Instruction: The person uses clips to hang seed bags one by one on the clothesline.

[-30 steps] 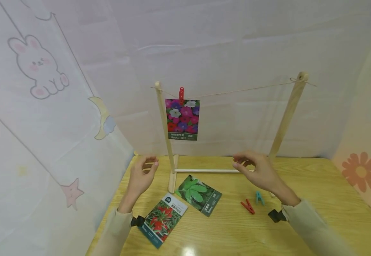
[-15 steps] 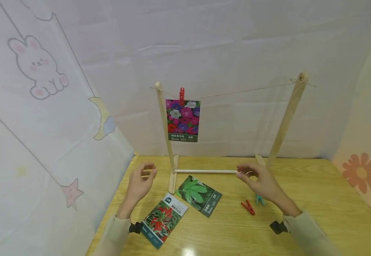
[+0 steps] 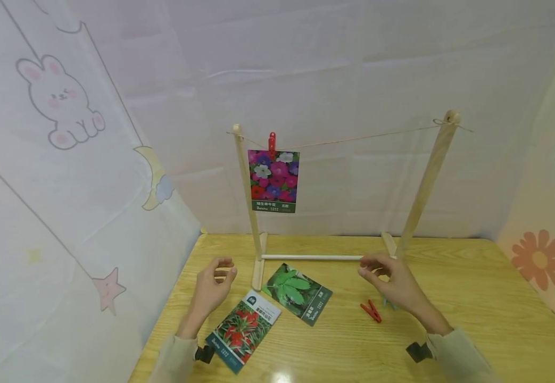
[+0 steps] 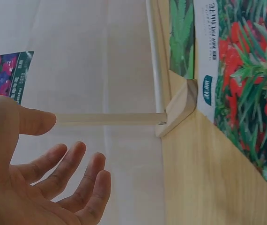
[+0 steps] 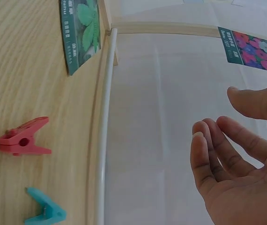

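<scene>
My left hand [image 3: 213, 284] hovers left of the wooden stand, fingers loosely curled and holding nothing; the left wrist view shows its thumb apart from the fingers. Below it on the table lies a seed packet with red flowers [image 3: 243, 331]. A green-leaf seed packet [image 3: 298, 292] lies beside that one. My right hand [image 3: 394, 282], also holding nothing, hovers near the right end of the white rod [image 3: 313, 257]. Under it are a red clothespin [image 3: 370, 310] and a teal clothespin [image 5: 47, 208], the latter mostly hidden by the hand in the head view.
Twine [image 3: 349, 140] runs between the wooden posts, the left [image 3: 247, 191] and the right [image 3: 428, 178]. A petunia packet [image 3: 274, 181] hangs from it by a red clip [image 3: 272, 144]. A pale printed curtain [image 3: 334, 69] stands behind the wooden table [image 3: 488, 319].
Both hands have lowered slightly toward the table, and the right has shifted a little to the right, covering more of the teal clothespin. The packets and clothespins have stayed put.
</scene>
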Demonstrator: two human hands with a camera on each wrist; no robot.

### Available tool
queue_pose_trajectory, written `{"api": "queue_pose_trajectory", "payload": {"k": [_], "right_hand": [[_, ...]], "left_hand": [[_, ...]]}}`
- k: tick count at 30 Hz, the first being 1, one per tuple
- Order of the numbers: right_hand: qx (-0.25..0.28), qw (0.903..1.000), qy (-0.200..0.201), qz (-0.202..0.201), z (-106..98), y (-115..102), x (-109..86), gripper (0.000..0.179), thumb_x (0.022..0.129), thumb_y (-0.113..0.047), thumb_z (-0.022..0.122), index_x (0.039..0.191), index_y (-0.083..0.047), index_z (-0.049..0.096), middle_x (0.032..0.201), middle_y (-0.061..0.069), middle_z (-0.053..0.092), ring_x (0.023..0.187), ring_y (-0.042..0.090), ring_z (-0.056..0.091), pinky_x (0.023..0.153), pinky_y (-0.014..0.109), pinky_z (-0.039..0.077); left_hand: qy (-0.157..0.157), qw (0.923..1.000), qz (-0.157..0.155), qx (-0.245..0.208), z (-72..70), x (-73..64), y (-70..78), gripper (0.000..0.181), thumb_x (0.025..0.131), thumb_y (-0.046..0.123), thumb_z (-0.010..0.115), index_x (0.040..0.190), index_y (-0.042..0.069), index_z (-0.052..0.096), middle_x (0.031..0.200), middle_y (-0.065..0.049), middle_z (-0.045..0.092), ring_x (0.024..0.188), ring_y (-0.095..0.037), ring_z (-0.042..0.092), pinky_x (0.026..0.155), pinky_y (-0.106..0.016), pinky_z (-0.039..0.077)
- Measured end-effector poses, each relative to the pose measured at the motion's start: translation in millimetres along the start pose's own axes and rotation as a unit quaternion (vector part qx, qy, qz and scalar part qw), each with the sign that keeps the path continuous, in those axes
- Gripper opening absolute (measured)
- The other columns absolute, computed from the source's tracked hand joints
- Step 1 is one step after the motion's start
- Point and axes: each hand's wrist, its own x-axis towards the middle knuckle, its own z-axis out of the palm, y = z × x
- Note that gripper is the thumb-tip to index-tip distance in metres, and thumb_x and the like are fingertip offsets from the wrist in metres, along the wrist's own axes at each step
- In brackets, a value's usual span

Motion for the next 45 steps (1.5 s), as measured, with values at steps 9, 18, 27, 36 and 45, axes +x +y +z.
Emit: {"api": "queue_pose_trajectory", "payload": {"k": [9,18,27,36,45], "right_hand": [[0.002,0.9996,-0.004,0.028,7.2,17.0,-15.7,0.027,0.099,-0.008,0.078,0.125,-0.006,0.073,0.114,0.011,0.076,0.096,0.007,0.069,0.08,0.025,0.061],[0.002,0.998,-0.028,0.056,14.7,27.2,-26.7,0.027,0.101,-0.014,0.076,0.125,-0.003,0.07,0.116,0.012,0.073,0.096,0.008,0.068,0.08,0.027,0.061],[-0.003,0.9981,-0.027,0.055,22.7,33.9,-34.1,0.031,0.098,-0.011,0.078,0.123,0.004,0.069,0.115,0.022,0.073,0.091,0.011,0.07,0.075,0.027,0.062],[-0.028,0.9938,-0.056,0.092,30.2,44.3,-36.7,0.036,0.097,-0.014,0.08,0.124,0.007,0.068,0.115,0.021,0.074,0.091,0.018,0.073,0.075,0.026,0.062],[-0.048,0.9888,-0.091,0.108,34.4,46.9,-41.4,0.039,0.091,-0.01,0.086,0.12,0.009,0.067,0.112,0.019,0.073,0.092,0.027,0.07,0.075,0.031,0.062]], "left_hand": [[-0.043,0.998,-0.021,0.041,12.4,-8.4,-16.1,0.034,0.104,0.021,0.073,0.135,0.009,0.065,0.131,-0.015,0.071,0.11,-0.031,0.072,0.092,-0.052,0.061],[-0.085,0.9943,-0.054,0.037,18.7,-21.5,-22.9,0.043,0.104,0.024,0.072,0.14,0.003,0.061,0.136,-0.019,0.067,0.119,-0.039,0.068,0.091,-0.052,0.062],[-0.096,0.9923,-0.043,0.065,24.2,-26.9,-31.1,0.047,0.101,0.022,0.075,0.139,-0.002,0.061,0.132,-0.02,0.068,0.117,-0.043,0.068,0.095,-0.055,0.06],[-0.123,0.9852,-0.065,0.101,24.5,-32.4,-36.2,0.059,0.096,0.025,0.082,0.139,-0.007,0.059,0.134,-0.024,0.067,0.119,-0.044,0.066,0.096,-0.059,0.059],[-0.14,0.9685,-0.083,0.189,23.4,-37.5,-33.6,0.064,0.089,0.034,0.087,0.132,-0.008,0.064,0.123,-0.022,0.068,0.115,-0.042,0.066,0.1,-0.06,0.057]]}}
